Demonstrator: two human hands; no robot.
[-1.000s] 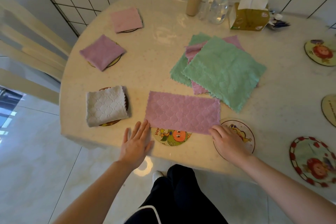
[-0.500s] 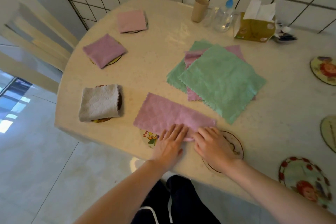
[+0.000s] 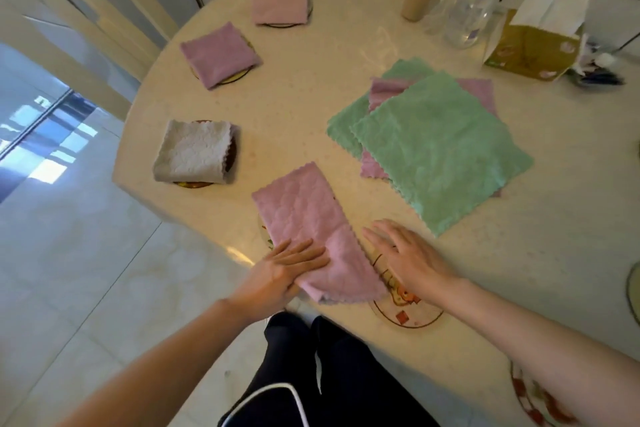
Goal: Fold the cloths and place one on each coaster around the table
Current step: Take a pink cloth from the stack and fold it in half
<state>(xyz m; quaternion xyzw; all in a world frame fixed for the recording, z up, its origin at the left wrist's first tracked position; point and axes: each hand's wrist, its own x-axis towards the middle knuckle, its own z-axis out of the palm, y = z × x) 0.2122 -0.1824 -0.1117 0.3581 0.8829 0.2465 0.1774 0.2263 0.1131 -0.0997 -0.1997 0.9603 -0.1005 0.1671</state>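
The table [image 3: 311,107] is big and pale. A pile of green and pink cloths [image 3: 440,146] lies flat in the middle. A pink cloth [image 3: 311,225], folded long, lies at the near edge, partly over two coasters. The left hand [image 3: 287,270] presses flat on it, fingers straight. The right hand [image 3: 408,256] is open just beside it, over a coaster [image 3: 408,315].

A pink cloth [image 3: 304,222], folded into a long strip, lies slanted at the near edge of the table [image 3: 311,90]. The left hand [image 3: 280,270] presses flat on its near end; the right hand [image 3: 405,253] rests open just beside it, over a coaster [image 3: 408,312]. Unfolded green cloths [image 3: 440,146] lie stacked further right.
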